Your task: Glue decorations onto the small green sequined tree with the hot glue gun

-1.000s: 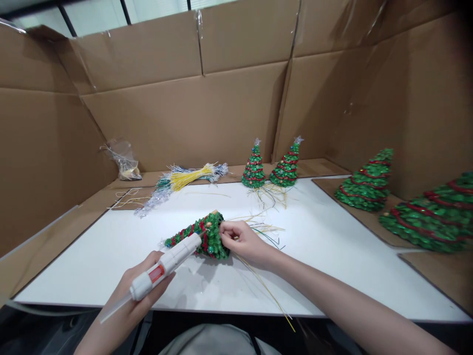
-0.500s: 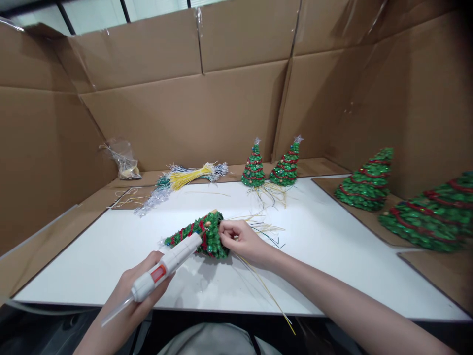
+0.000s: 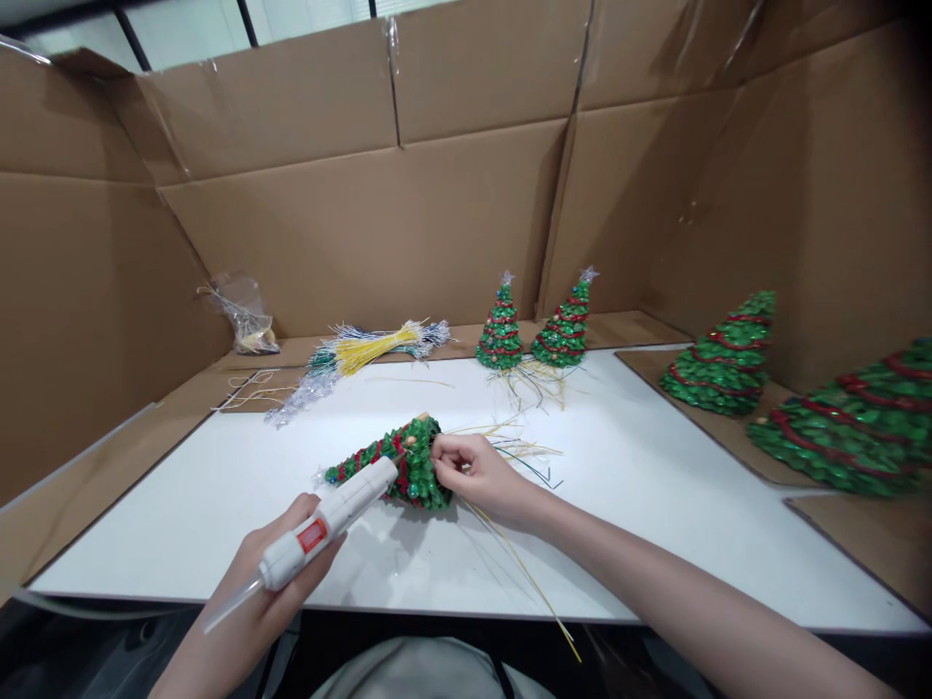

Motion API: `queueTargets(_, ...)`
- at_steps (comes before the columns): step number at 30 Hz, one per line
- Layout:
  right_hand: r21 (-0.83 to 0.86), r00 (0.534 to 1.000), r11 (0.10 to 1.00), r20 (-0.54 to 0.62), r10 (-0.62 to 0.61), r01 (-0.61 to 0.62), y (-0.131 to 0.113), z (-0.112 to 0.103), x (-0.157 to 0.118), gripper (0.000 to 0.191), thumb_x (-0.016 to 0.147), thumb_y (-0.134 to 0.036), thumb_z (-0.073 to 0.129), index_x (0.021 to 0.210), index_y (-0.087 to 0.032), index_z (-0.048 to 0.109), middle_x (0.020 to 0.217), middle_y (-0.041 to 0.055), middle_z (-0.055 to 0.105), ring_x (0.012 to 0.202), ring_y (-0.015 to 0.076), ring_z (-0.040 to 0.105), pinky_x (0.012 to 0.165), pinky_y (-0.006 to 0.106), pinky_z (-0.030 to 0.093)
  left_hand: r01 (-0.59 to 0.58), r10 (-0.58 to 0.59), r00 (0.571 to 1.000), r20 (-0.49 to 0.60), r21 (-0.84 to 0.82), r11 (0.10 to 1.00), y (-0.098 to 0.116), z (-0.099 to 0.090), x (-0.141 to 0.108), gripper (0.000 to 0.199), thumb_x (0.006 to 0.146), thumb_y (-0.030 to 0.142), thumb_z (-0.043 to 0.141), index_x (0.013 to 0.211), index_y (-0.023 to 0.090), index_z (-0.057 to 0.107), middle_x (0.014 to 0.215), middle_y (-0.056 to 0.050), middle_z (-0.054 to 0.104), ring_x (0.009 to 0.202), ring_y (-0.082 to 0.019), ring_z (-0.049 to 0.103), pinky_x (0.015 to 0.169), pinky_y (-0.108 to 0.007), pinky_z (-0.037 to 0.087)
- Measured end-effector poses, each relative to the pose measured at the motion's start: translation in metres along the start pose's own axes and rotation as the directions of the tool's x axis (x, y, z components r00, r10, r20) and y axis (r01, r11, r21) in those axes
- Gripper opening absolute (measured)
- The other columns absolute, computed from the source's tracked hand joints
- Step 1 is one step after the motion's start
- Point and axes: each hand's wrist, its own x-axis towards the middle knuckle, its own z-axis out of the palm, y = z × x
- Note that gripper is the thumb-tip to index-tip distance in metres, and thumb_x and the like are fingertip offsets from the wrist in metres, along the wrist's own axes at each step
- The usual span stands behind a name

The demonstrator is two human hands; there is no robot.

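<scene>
Head view: a white glue gun is gripped in the left hand, its nozzle at the tree lying on the white worktop, whose base is pinched, seemingly, by the right hand.

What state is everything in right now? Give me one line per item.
Glue gun: held in the left hand, power unclear
Front tree: on its side, right hand at its base
Back-left tree: upright, star-topped
Back-right tree: upright, star-topped
Right-side tree: upright, no star visible
Far-right tree: top out of view
Plastic bag: filled partly, closure unclear
</scene>
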Motion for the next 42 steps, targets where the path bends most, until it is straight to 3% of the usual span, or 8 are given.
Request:
queueTargets(16,0.009,1.0,1.0,-0.003,0.008,-0.008,-0.002,0.001,0.0,0.016,0.081,-0.024,0.054,0.068,-0.018,0.049,0.052,-0.0071,0.036,0.051,0.0088,0.031,0.051,0.023,0.026,0.012,-0.012,1.0,-0.012,0.031,0.999,0.0,-0.001,-0.002,0.027,0.083,0.052,0.052,0.082,0.028,0.063,0.064,0.003,0.062,0.055,-0.016,0.059,0.052,-0.02,0.051)
queueTargets(27,0.007,1.0,1.0,-0.004,0.002,-0.002,-0.002,0.0,0.001,0.015,0.08,-0.023,0.053,0.067,-0.018,0.049,0.052,-0.0073,0.036,0.051,0.0086,0.031,0.05,0.023,0.025,-0.025,0.025,1.0,-0.002,0.02,0.999,0.001,-0.001,-0.001,0.02,0.086,0.045,0.051,0.077,0.027,0.05,0.066,0.003,0.06,0.056,-0.015,0.058,0.053,-0.02,0.051)
queueTargets(36,0.004,1.0,1.0,-0.006,-0.001,0.001,-0.003,0.0,0.0,0.015,0.081,-0.023,0.052,0.068,-0.017,0.05,0.052,-0.0071,0.037,0.051,0.0088,0.032,0.051,0.023,0.026,0.007,-0.004,0.999,-0.049,0.061,0.998,-0.021,0.007,-0.011,0.016,0.084,0.042,0.056,0.08,0.026,0.054,0.07,0.003,0.064,0.059,-0.015,0.06,0.056,-0.019,0.052)
queueTargets(42,0.018,1.0,1.0,-0.003,-0.01,0.01,0.0,0.0,0.0,0.015,0.082,-0.023,0.052,0.068,-0.017,0.049,0.052,-0.0074,0.036,0.051,0.0088,0.031,0.05,0.023,0.026,-0.045,0.046,0.999,-0.005,0.071,0.996,-0.008,0.002,-0.007,0.016,0.087,0.039,0.05,0.078,0.026,0.048,0.068,0.005,0.06,0.058,-0.013,0.058,0.054,-0.017,0.05)
